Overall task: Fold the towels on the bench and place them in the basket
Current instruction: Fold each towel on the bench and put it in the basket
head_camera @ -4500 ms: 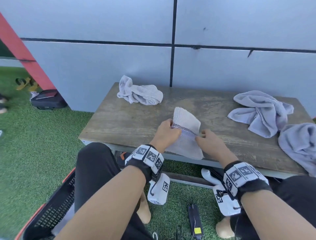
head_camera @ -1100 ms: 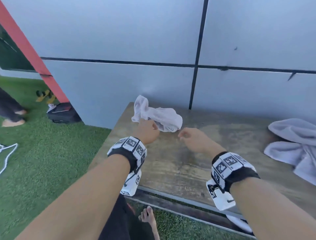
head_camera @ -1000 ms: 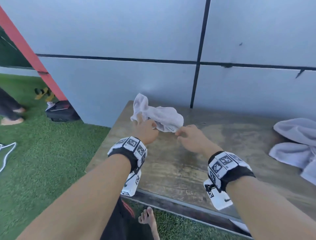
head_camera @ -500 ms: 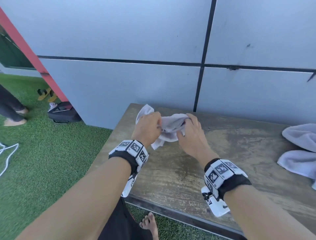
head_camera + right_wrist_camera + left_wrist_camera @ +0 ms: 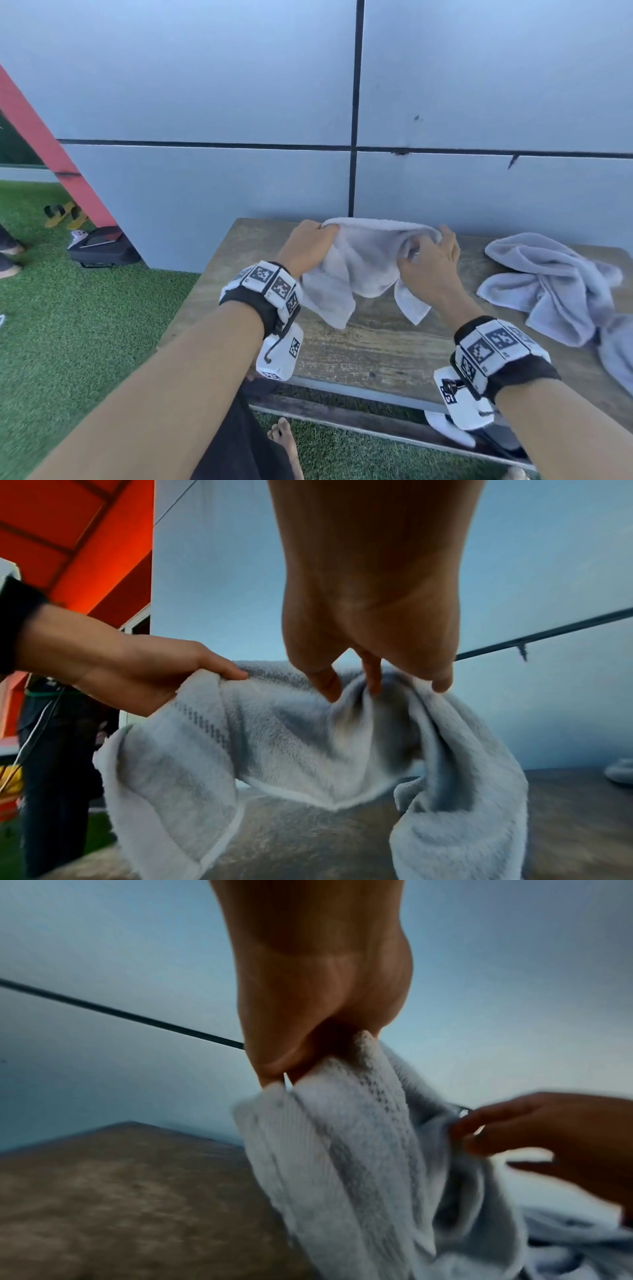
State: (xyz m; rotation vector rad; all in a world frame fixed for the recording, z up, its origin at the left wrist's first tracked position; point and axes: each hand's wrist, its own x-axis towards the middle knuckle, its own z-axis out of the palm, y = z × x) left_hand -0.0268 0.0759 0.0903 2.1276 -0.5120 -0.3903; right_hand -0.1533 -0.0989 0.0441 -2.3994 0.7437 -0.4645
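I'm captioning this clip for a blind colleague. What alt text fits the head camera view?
Two hands hold a pale grey towel up above a wooden bench: the left hand grips its top edge, the right hand holds the other end, and two corners hang down. More crumpled towels lie to the right, before a grey panelled wall.

Bare bench (image 5: 370, 346) near the front edge; crumpled towels (image 5: 555, 284) at right, wall (image 5: 239, 185) behind.

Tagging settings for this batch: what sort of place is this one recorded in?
Probably an outdoor yard or play area beside a building: artificial grass covers the ground, a weathered wooden bench stands against a grey panelled wall, and sandals and a black bag lie on the turf.
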